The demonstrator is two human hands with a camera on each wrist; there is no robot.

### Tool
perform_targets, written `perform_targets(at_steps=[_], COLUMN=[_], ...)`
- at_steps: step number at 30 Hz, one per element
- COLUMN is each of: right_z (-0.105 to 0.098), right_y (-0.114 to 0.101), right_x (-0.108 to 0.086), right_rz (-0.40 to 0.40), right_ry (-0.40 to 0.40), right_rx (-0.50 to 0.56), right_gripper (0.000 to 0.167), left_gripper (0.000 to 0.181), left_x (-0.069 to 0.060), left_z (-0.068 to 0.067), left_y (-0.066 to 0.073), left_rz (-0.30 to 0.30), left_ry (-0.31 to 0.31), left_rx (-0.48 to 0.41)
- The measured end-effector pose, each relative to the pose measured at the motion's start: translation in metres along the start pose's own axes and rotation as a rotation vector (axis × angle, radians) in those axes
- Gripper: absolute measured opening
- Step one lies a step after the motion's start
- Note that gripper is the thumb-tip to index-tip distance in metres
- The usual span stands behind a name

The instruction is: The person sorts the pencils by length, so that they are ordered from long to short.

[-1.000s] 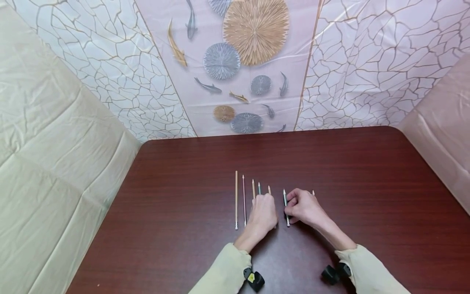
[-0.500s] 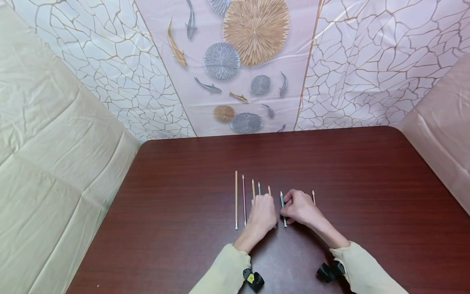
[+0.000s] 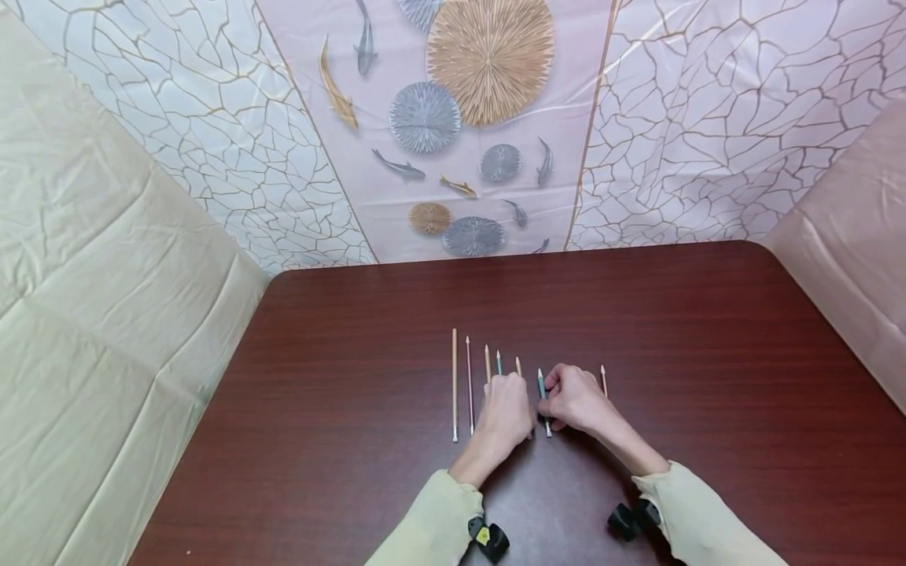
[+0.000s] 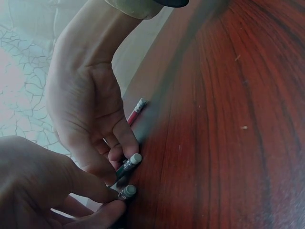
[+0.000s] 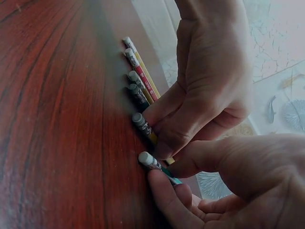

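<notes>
In the head view, my left hand pinches a yellow pencil near its eraser end; that eraser shows in the left wrist view. Close by on the right, my right hand holds a green pencil between thumb and fingers, tip pointing away. Its white eraser appears in the right wrist view. Left of these lie a long plain wood pencil, a dark red pencil, another yellow pencil and a teal pencil; my left hand partly covers the last two.
A red pencil lies to the right, its lower part behind my right hand. Everything rests on a dark red-brown table. A patterned wall covering stands past the far edge, with pale fabric at both sides.
My right hand has slid the green pencil a short way left, towards my left hand. More of the red pencil at the right is uncovered. My left hand has stayed in place.
</notes>
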State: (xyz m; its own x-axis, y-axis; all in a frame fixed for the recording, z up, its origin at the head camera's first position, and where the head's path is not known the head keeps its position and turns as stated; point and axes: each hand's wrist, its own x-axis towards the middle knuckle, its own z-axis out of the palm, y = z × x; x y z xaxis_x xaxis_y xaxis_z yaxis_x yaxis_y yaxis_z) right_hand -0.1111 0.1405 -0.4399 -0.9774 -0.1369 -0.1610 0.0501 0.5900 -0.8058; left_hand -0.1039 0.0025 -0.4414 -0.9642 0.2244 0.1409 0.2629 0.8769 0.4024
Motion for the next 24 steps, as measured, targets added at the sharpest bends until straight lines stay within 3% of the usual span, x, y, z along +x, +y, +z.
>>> perform_targets(at_steps=[12,24], right_z=[0.0011,0.0006], right_y=[0.0002,0.0013], right_x=[0.0012,-0.0007], right_rz=[-0.034,-0.059], right_ry=[0.013,0.01], right_rx=[-0.032,-0.013], right_gripper=[0.022,0.021], left_gripper=[0.021,0.022], left_x=[0.0008,-0.0014], left_z=[0.0022,0.0012], left_y=[0.0005,0.0014], left_rz=[-0.01,0.021], left_ry=[0.003,0.014], left_rx=[-0.003,0.034])
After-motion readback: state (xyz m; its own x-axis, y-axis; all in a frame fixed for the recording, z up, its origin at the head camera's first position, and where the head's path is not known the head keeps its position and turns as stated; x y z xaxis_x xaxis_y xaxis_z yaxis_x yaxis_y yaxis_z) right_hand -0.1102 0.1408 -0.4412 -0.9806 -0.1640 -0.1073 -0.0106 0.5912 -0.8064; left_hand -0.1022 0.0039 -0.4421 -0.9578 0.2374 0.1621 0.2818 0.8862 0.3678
